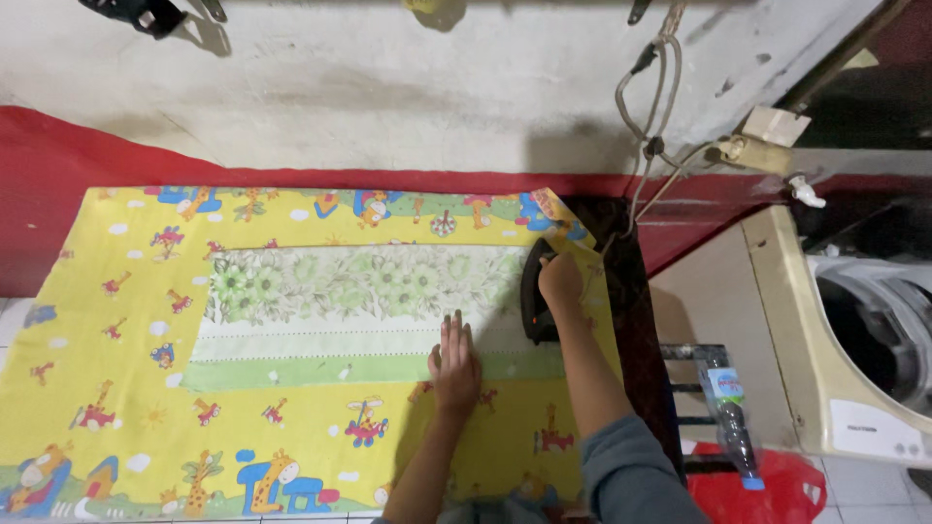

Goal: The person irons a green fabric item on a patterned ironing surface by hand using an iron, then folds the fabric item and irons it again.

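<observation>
A green and white floral cloth (pixel 349 311) lies flat on a yellow cover with cartoon prints (pixel 116 340). My left hand (pixel 454 364) rests palm down, fingers apart, on the cloth's lower right edge. My right hand (pixel 560 279) grips the handle of a dark iron (pixel 537 301) that stands at the cloth's right end. The iron's cord (pixel 646 126) runs up the wall behind.
A red band and a white wall (pixel 388 87) back the table. To the right stand a washing machine (pixel 854 340), a plastic bottle (pixel 730 412) on a rack, and a red bag (pixel 767 490) on the tiled floor.
</observation>
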